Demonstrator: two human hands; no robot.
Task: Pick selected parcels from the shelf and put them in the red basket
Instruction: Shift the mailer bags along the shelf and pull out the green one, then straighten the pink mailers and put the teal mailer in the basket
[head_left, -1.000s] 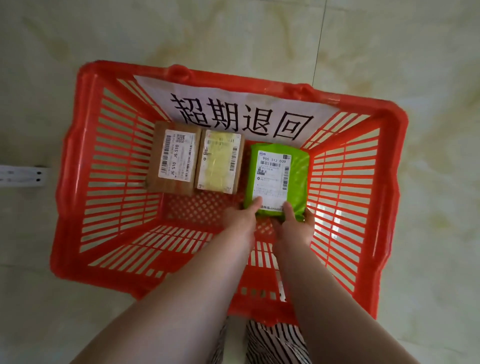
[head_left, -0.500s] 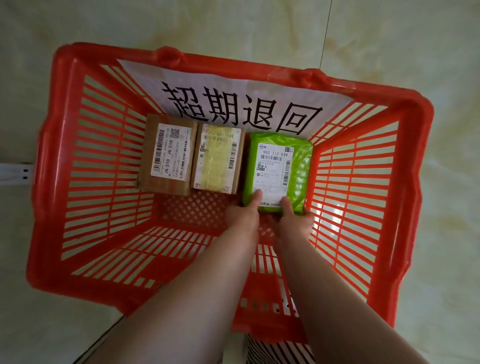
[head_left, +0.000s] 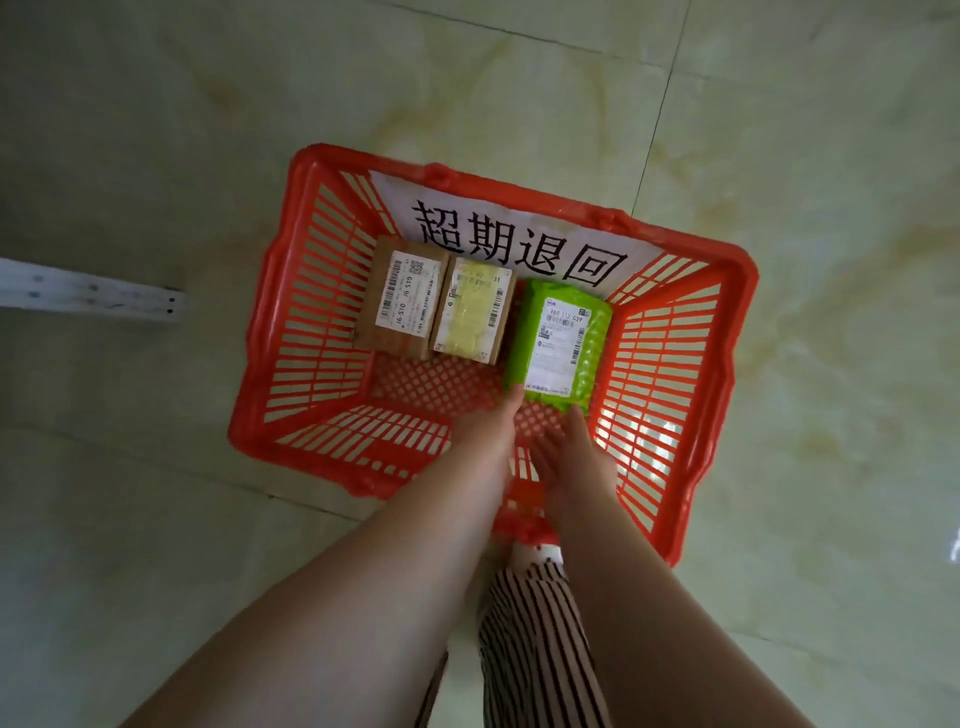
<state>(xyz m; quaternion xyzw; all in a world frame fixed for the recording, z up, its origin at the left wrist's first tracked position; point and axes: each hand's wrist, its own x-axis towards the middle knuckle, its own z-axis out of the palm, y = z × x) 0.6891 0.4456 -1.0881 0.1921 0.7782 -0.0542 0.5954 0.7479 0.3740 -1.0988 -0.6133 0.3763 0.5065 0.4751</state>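
- Head view: I look straight down at a red slatted plastic basket (head_left: 306, 332) standing on a pale marbled tile floor (head_left: 810, 291).
- A white paper sign with four large black characters (head_left: 519, 244) lies against the basket's far wall.
- Three parcels lie flat in a row along the far side of the basket floor, labels up. On the left is a brown cardboard box with a white barcode label (head_left: 402, 299). Just beside it, touching or nearly so, is a second brown box taped over in yellow (head_left: 474, 314). To the right is a bright green plastic mailer bag with a white shipping label (head_left: 563, 343), close to the basket's right wall.
- My left hand (head_left: 488, 431) reaches into the basket with fingers straight; its fingertip touches the near left corner of the green mailer, gripping nothing.
- My right hand (head_left: 576, 447) is spread flat, fingers relaxed, just short of the mailer's near edge; I cannot tell whether it touches the bag. It holds nothing.
- The two hands sit close together, both forearms coming in from the bottom of the view.
- Black-and-white striped trousers (head_left: 540, 649) show between my forearms.
- A white metal rail with screw holes (head_left: 88, 296) lies on the floor, well apart from the basket on its left.
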